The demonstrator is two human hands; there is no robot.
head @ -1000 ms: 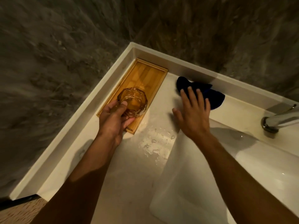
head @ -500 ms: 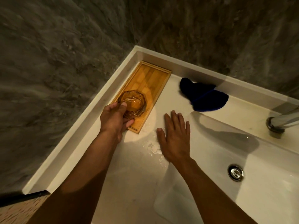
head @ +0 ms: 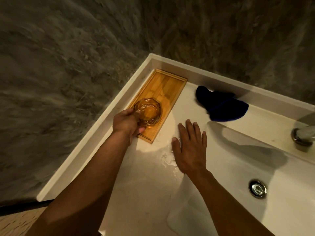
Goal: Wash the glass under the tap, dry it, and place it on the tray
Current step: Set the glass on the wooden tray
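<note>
The tray [head: 167, 86] lies in the far left corner of the counter [head: 144, 169], its long side against the left wall ledge. The glass [head: 148, 111] stands on the near end of the tray, with the left hand [head: 125, 123] around its near side. Right of the tray, against the back ledge, lies the cloth [head: 221, 105]. Near and right of the tray, the right hand [head: 190, 149] is spread flat above water drops [head: 166, 157] on the counter. The basin [head: 255, 167] lies right of the tray, its drain [head: 257, 187] inside it, the tap [head: 302, 133] on the ledge behind it
</note>
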